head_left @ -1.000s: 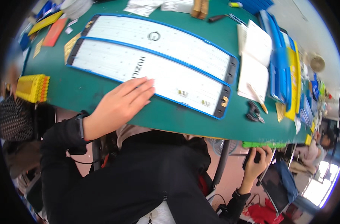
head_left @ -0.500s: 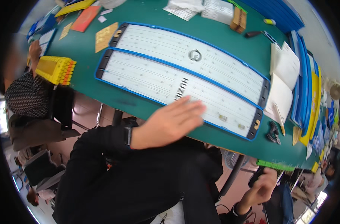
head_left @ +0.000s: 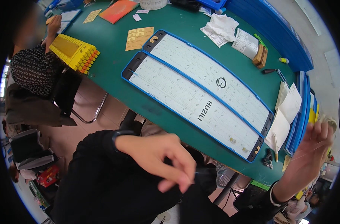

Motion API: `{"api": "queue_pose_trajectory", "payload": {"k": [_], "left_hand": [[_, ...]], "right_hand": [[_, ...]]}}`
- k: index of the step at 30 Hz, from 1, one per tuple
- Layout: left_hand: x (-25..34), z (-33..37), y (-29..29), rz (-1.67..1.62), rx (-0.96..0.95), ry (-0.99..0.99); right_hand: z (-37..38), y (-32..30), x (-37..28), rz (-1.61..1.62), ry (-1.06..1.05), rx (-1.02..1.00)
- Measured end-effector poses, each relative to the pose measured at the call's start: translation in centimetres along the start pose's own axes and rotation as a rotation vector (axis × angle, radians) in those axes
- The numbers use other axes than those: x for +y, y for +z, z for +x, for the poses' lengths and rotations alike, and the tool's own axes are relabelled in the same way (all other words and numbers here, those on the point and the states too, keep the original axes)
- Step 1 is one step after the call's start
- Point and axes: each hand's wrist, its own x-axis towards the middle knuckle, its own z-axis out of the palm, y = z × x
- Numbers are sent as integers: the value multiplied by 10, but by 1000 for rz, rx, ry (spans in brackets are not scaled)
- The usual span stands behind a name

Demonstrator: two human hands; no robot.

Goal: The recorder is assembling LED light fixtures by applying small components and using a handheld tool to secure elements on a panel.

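A long flat blue-rimmed case (head_left: 170, 98) lies open on the green table, its two white, dotted inner panels side by side. Black end pieces cap both panels. Two small yellowish pieces (head_left: 233, 140) sit near the right end of the closer panel. My left hand (head_left: 160, 155) hovers over my lap, just off the near table edge, thumb and fingers pinched together; whatever is between them is too small to make out. At the right, my raised right hand (head_left: 308, 156) has its fingers curled around a thin clear line (head_left: 319, 145) that shows faintly across it.
Right of the case are an open notebook (head_left: 283, 119), a pen (head_left: 275, 142) and a black cord (head_left: 267, 158). Blue cases stand along the right edge. Crumpled tissue (head_left: 221, 28) and a wooden block (head_left: 260, 56) lie behind. A person sits left by yellow racks (head_left: 74, 52).
My left hand has left the case and drawn back over my lap, its fingers closing. My right hand has risen from beside my lap to the far right. The view has shifted.
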Motion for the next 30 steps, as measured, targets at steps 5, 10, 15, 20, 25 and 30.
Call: {"api": "queue_pose_trajectory", "payload": {"k": [5, 10, 15, 20, 25, 30], "left_hand": [[-5, -38, -12, 77, 652, 442], [-12, -42, -32, 606, 1199, 437], [-11, -35, -24, 411, 1140, 153], [-25, -17, -14, 537, 888, 141], [-24, -23, -18, 709, 865, 235], [-17, -57, -39, 921, 1038, 387]], "right_hand": [[45, -8, 39, 147, 55, -78], [41, 8, 91, 27, 362, -151], [39, 17, 105, -1037, 54, -371], [-1, 102, 43, -807, -504, -818], [-26, 141, 34, -558, -239, -1137], [-11, 154, 52, -423, -186, -1073]]}}
